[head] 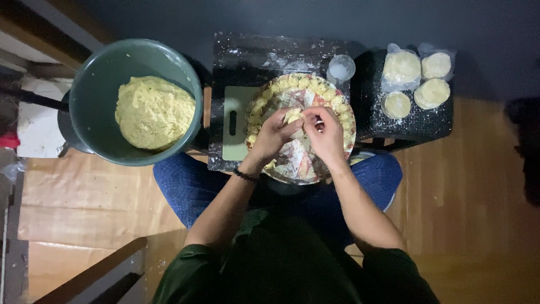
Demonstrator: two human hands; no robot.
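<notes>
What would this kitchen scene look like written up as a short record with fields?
Left hand: pinching a dumpling, together with the right
Right hand: pinching the same dumpling
Tray: round, finished dumplings lined along its far rim
Green bowl: holds a mound of yellowish filling
Wrappers: round stacks on the floured dark surface
Small cup: behind the tray

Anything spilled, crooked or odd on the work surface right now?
Only loose flour dusted over the dark board behind the round tray. Both hands, left hand and right hand, pinch one dumpling; finished ones line the tray rim neatly. Nothing else stands out.
</notes>
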